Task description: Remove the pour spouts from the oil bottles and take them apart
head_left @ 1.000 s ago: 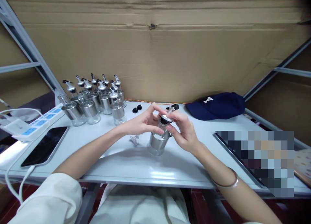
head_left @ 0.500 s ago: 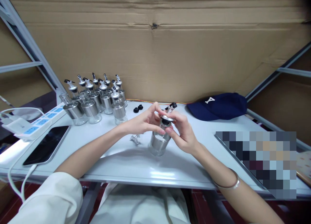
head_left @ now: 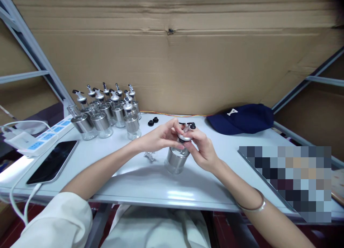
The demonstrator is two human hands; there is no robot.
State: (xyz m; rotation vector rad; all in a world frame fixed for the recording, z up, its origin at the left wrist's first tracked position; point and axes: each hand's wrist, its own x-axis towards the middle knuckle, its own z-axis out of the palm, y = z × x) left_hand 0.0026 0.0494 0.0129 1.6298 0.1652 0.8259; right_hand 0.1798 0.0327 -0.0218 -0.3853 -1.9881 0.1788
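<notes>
From where I stand, the work in hand looks like fitting a pouring spout (head_left: 185, 137) into the neck of a glass bottle (head_left: 177, 157). The left hand (head_left: 167, 136) is curled round the neck, thumb in front, with a forefinger up by the spout. The right hand (head_left: 202, 147) has the spout's round collar pinched between thumb and fingers. How deep the stopper sits I can't tell, as the fingers cover the joint.

The bottle is near the middle of the table (head_left: 204, 187), in front of the person, its base seemingly resting on the top. Its long axis runs close to upright, mouth up, the neck leaning slightly toward the right hand. The spout's black tip points up and off to the right.

To my mind the next move calls for a steady hold on the neck and a straight, even push down on the collar, since a crooked push could jam the stopper or rock the bottle.

A small silvery piece (head_left: 149, 156) lies just beside the bottle, and two black caps (head_left: 151, 123) sit farther back
</notes>
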